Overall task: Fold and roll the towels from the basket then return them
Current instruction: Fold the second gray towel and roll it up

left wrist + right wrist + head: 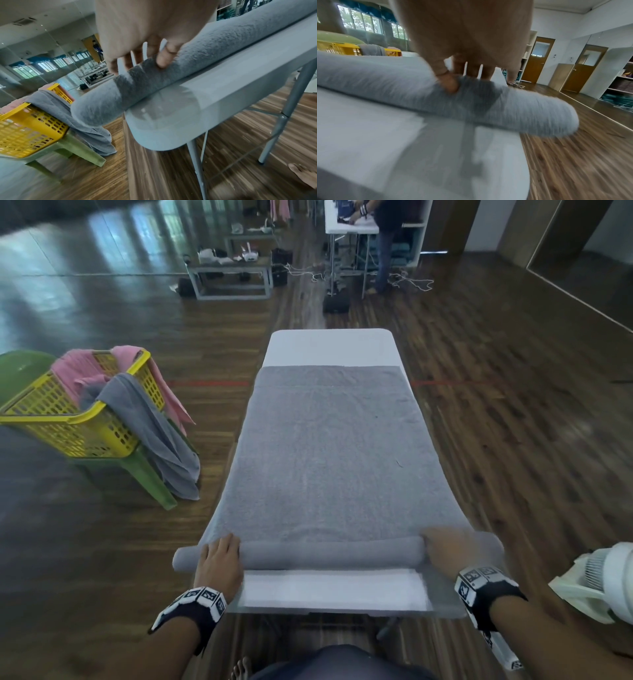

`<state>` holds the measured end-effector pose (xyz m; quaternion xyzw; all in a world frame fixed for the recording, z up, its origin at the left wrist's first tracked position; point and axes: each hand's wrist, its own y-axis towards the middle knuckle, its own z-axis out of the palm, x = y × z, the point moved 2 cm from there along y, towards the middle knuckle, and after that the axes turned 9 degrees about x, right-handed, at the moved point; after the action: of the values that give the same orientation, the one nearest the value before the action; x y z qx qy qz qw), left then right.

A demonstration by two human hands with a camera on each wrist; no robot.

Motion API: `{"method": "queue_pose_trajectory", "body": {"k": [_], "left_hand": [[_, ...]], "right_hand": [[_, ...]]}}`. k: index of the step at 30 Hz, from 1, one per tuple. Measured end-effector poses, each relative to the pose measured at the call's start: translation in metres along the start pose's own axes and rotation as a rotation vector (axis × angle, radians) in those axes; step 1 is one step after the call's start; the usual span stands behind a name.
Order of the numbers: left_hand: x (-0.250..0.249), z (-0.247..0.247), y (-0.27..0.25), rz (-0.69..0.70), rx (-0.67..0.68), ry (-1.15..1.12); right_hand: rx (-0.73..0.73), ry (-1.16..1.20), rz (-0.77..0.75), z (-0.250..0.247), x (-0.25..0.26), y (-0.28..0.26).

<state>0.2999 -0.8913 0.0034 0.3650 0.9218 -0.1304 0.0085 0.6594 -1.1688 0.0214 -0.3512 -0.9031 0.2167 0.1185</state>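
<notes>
While the grey towel point(329, 446) lies flat along the white desk point(334, 345), its near end is already wound into a small roll point(329, 554) close to the person. That roll lies sideways across the desk, and both ends poke out past the desk's edges. The left hand point(219, 559) sits on the left end of the roll with its fingers point(162, 59) curled over the top. The right hand point(445, 549) sits on the right end the same way, thumb pressed into the cloth. Both hands hold the roll, one at each end, so neither is nearer. The flat part of the towel runs straight away from the hands, so I think the roll has to be pushed forward, away from the body. Nothing lies on the towel ahead of it. Off to the left, a yellow basket point(44, 419) rests on a green stool point(150, 474), with a pink towel point(75, 371) and another grey towel point(161, 446) hanging out
</notes>
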Motion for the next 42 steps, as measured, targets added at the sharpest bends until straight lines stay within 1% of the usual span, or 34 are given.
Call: {"method": "queue_pose_trajectory", "body": {"k": [1, 2, 4, 7, 11, 13, 14, 16, 17, 18, 19, 20, 21, 23, 25, 26, 27, 29, 31, 34, 36, 38, 40, 41, 42], "left_hand": [[-0.001, 0.004, -0.001, -0.003, -0.002, -0.037], [-0.001, 0.009, -0.004, -0.004, 0.019, -0.066], [0.0, 0.018, -0.014, 0.007, 0.061, -0.063], [0.002, 0.023, -0.024, 0.028, 0.123, -0.033], [-0.006, 0.003, -0.019, 0.014, 0.168, 0.002], [-0.009, -0.003, -0.009, 0.005, 0.141, 0.066], [-0.009, -0.004, -0.005, -0.014, 0.123, 0.07], [-0.005, -0.002, 0.002, -0.025, 0.053, 0.031], [-0.003, 0.004, 0.003, -0.013, 0.014, 0.017], [-0.002, 0.009, 0.002, 0.009, 0.005, 0.016], [-0.002, 0.015, -0.001, 0.024, 0.03, 0.013], [-0.001, 0.018, -0.005, 0.035, 0.056, -0.003], [-0.001, 0.019, -0.009, 0.046, 0.068, -0.022], [-0.006, 0.017, -0.015, 0.078, 0.06, -0.059], [-0.015, 0.017, -0.02, 0.087, -0.016, -0.101], [-0.022, 0.016, -0.021, 0.088, -0.039, -0.129], [-0.032, 0.018, -0.022, 0.097, -0.051, -0.151], [-0.05, 0.023, -0.026, 0.123, -0.04, -0.169], [-0.059, 0.024, -0.031, 0.149, -0.024, -0.189], [-0.046, 0.016, -0.035, 0.15, -0.035, -0.177], [-0.029, 0.009, -0.035, 0.124, 0.015, -0.127], [-0.013, 0.005, -0.033, 0.104, 0.135, -0.013], [-0.005, 0.003, -0.026, 0.128, 0.208, 0.057], [-0.003, 0.003, -0.021, 0.133, 0.231, 0.067], [-0.004, 0.002, -0.016, 0.123, 0.222, 0.051]], "right_hand": [[-0.024, 0.046, -0.009, 0.003, 0.001, -0.002], [-0.004, 0.069, -0.028, 0.009, 0.002, -0.004], [0.042, 0.036, -0.059, 0.022, 0.0, -0.013], [-0.012, -0.002, -0.05, 0.025, -0.004, -0.02], [0.102, -0.085, 0.0, 0.012, -0.001, -0.009], [0.164, -0.077, 0.019, 0.003, 0.0, 0.0], [0.15, -0.076, 0.02, -0.001, 0.001, 0.004], [0.055, -0.041, 0.017, -0.002, 0.0, 0.009], [0.016, 0.019, 0.002, 0.001, -0.001, 0.008], [0.015, 0.071, -0.025, 0.007, -0.002, 0.006], [0.041, 0.089, -0.061, 0.014, -0.003, 0.002], [0.062, 0.054, -0.086, 0.023, -0.004, -0.003], [0.048, 0.013, -0.097, 0.031, -0.006, -0.006], [-0.038, -0.024, -0.099, 0.04, -0.013, -0.011], [-0.084, -0.031, -0.057, 0.042, -0.023, -0.012], [-0.081, -0.027, -0.011, 0.041, -0.029, -0.014], [-0.088, -0.033, 0.037, 0.039, -0.037, -0.015], [-0.054, -0.069, 0.11, 0.034, -0.051, -0.019], [-0.037, -0.067, 0.118, 0.032, -0.059, -0.023], [-0.014, -0.041, 0.086, 0.037, -0.049, -0.027], [-0.016, -0.059, 0.056, 0.042, -0.036, -0.028], [0.005, -0.083, 0.033, 0.045, -0.022, -0.026], [0.026, -0.099, 0.019, 0.045, -0.014, -0.024], [0.011, -0.077, 0.02, 0.044, -0.014, -0.023], [-0.041, -0.036, 0.004, 0.043, -0.017, -0.023]]}}
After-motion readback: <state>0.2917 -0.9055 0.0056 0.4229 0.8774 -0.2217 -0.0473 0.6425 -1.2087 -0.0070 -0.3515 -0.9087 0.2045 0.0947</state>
